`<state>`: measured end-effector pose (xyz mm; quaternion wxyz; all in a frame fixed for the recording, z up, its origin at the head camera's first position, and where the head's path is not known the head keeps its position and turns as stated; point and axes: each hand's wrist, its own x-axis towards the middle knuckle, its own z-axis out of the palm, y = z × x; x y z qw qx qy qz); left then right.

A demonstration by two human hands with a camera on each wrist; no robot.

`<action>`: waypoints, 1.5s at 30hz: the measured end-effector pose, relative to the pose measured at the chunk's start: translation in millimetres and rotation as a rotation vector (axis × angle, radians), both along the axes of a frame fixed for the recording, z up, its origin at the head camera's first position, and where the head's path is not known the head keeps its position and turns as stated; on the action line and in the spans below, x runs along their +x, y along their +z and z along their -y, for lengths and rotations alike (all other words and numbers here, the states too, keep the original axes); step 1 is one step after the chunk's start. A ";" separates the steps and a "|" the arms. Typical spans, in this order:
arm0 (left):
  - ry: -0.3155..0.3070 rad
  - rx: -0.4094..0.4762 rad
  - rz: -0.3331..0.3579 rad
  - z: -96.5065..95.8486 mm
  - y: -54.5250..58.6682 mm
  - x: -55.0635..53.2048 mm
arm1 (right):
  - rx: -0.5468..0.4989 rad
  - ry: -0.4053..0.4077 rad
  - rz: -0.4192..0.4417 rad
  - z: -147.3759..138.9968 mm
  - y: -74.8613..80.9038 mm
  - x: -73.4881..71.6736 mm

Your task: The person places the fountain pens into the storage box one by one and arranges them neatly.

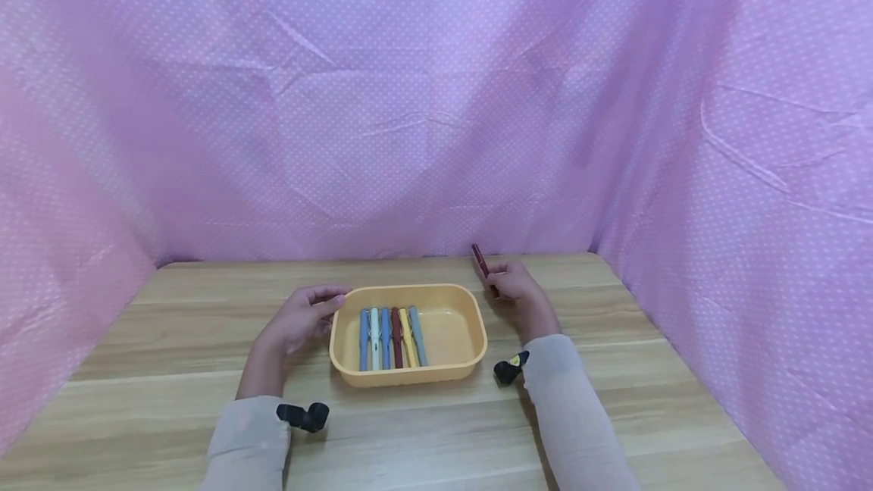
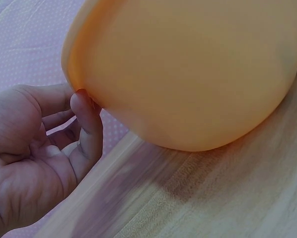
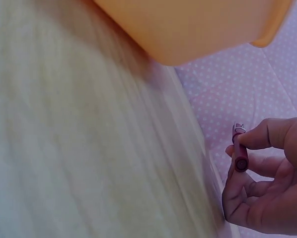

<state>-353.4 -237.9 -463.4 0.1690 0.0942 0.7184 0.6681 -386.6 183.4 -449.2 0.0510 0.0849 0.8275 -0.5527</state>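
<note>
A shallow yellow-orange plastic tray (image 1: 452, 333) rests on the table in front of the person. Several clip pens (image 1: 386, 339) lie side by side in its left half: blue, pale mint, dark red, yellow and grey-blue. My left hand (image 1: 300, 320) pinches the tray's left rim; the left wrist view shows the thumb and fingertips (image 2: 84, 99) right at its corner. Beyond the tray's right side, my right hand (image 1: 524, 295) holds a dark red pen (image 1: 480, 259) between thumb and fingers. In the right wrist view this pen (image 3: 241, 161) points one end at the camera, its metal clip visible.
The wooden table (image 1: 409, 438) reaches back to a pink dotted cloth (image 1: 382, 135) that hangs behind it and on both sides. Black wrist cameras sit on the left cuff (image 1: 248, 430) and the right cuff (image 1: 552, 362).
</note>
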 end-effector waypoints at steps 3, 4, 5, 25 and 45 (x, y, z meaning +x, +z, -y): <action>0.007 -0.001 0.001 2.1 0.4 0.6 | -0.046 0.005 0.005 2.2 0.6 -1.5; 0.007 0.001 0.001 2.6 0.5 0.7 | -0.066 0.000 0.009 3.0 0.8 -1.8; 0.006 0.002 0.000 2.9 0.7 0.8 | -0.082 -0.004 0.010 3.7 1.4 -1.9; 0.002 0.014 -0.001 0.8 -6.0 1.0 | 0.006 0.074 -0.074 -0.9 16.9 11.5; 0.006 0.018 -0.027 -0.2 -6.4 -1.3 | 0.092 0.157 -0.083 -1.2 38.7 20.5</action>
